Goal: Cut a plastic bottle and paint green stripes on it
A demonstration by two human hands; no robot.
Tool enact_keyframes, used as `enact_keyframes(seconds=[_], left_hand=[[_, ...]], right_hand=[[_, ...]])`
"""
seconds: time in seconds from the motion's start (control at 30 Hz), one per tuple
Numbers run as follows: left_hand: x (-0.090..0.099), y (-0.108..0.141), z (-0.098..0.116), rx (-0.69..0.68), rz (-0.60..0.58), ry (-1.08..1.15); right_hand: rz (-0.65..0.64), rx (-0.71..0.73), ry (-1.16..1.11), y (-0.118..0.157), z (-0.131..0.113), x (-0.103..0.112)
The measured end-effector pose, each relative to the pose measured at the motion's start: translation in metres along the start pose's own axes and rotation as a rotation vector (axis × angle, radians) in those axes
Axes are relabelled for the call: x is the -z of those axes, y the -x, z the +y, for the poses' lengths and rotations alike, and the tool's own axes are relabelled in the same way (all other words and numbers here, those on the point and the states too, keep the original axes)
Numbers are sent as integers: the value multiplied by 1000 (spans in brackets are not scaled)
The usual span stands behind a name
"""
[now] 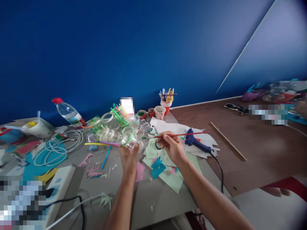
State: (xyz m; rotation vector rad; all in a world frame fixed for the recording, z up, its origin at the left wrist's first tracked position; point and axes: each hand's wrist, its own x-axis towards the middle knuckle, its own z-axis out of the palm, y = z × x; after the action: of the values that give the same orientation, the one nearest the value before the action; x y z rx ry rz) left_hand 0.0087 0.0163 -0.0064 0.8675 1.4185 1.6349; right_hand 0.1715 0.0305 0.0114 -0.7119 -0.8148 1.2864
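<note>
My left hand (129,156) is closed around a clear plastic piece (129,138), like a cut bottle part, with green paint on it. In my right hand (171,144) a thin red paintbrush (192,134) is pinched between thumb and fingers. Its green-tipped bristles point left, a short way from the plastic piece. Under the right hand, a black scissors handle (157,145) partly shows above pale green paper (170,180). A blue hot glue gun (196,142) lies just right of that hand on cut white paper (213,139).
Behind the hands stand paint pots (142,114), a paper cup (160,112) and a red cup of tools (167,107). A capped bottle (69,113), coiled white cable (56,148) and power strip (62,182) are left. A wooden stick (229,141) lies right; another person's hand (275,191) shows beyond.
</note>
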Motion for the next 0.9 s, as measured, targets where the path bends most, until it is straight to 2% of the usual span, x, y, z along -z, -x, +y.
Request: enact_keyframes(seconds=[0.13, 0.2, 0.5, 0.67, 0.9], left_hand=[[0, -4, 2, 231, -49, 246], [1, -4, 6, 271, -75, 259], [1, -3, 11, 289, -118, 377], [1, -2, 13, 287, -162, 365], [3, -3, 7, 273, -210, 268]], right_hand=[[-12, -28, -6, 0, -2, 0], [-10, -26, 5, 0, -2, -1], [21, -31, 27, -1, -1, -1], [-27, -60, 69, -1, -2, -1], [-117, -89, -104, -1, -5, 2]])
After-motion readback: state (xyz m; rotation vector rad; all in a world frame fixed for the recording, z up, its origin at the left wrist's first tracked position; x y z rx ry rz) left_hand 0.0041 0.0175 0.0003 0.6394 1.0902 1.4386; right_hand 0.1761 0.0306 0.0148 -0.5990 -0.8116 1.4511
